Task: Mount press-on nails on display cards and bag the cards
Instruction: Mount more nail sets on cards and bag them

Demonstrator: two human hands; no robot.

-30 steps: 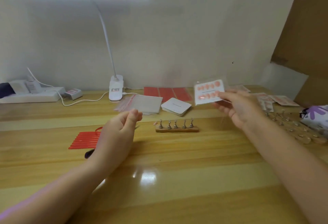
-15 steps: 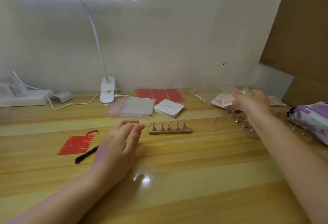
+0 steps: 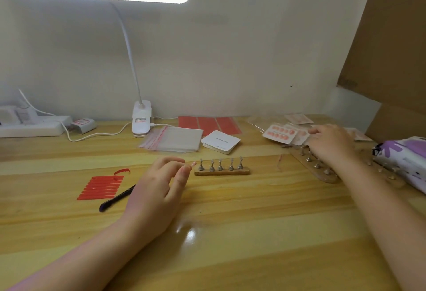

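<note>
Wooden desk (image 3: 230, 210) under a white lamp, bagged card of pink nails (image 3: 279, 132) at far right, right hand (image 3: 329, 143) just beside it with fingertips on the neighbouring cards, left hand (image 3: 159, 184) loosely curled and holding nothing near the small nail stand (image 3: 221, 168), clear bags (image 3: 175, 139) behind.

Bagged card (image 3: 279, 133) with two rows of pink nails lies far right; blank cards stack (image 3: 220, 141) and clear bags (image 3: 175, 139) mid-worktop.
</note>
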